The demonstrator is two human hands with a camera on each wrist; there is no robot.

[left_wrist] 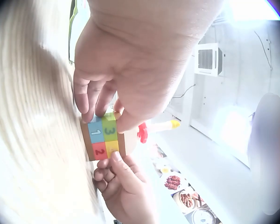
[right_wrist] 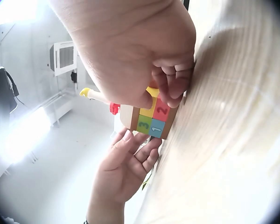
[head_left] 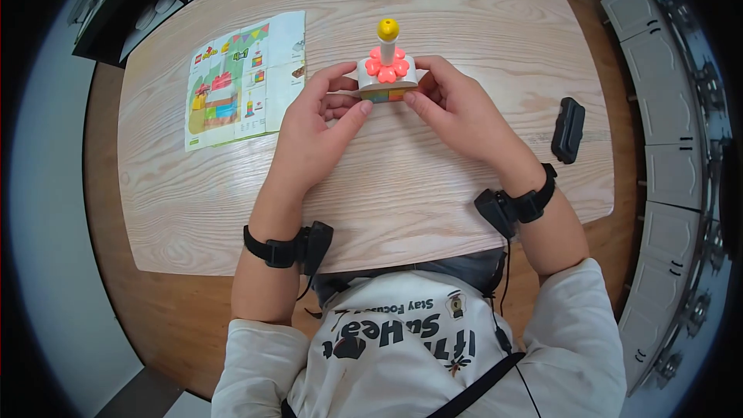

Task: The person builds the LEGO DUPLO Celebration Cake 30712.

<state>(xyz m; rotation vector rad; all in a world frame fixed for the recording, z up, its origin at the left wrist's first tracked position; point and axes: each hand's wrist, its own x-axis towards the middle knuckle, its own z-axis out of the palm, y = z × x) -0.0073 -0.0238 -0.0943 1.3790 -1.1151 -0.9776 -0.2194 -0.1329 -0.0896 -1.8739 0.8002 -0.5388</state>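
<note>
A toy brick cake (head_left: 368,76) stands upright between the two hands, low over the table. Its white rounded top carries a coral flower piece (head_left: 387,70) and a white candle (head_left: 388,50) with a yellow tip (head_left: 388,29). Brown plates sandwich coloured bricks, among them a blue one (left_wrist: 95,132) marked 1, a red one (right_wrist: 162,110) marked 2 and a green one (right_wrist: 144,124) marked 3. From one side the left hand (head_left: 319,124) grips the cake, thumb at its near lower corner. The right hand (head_left: 458,108) holds the opposite side, its thumb against the bricks.
An unfolded instruction leaflet (head_left: 224,97) with brick pictures lies left of the hands. Toward the table's right edge is a black case-like object (head_left: 569,130). Wrist cameras (head_left: 313,248) are strapped to both forearms, cables trailing toward the body. White cabinets (head_left: 665,116) line the right.
</note>
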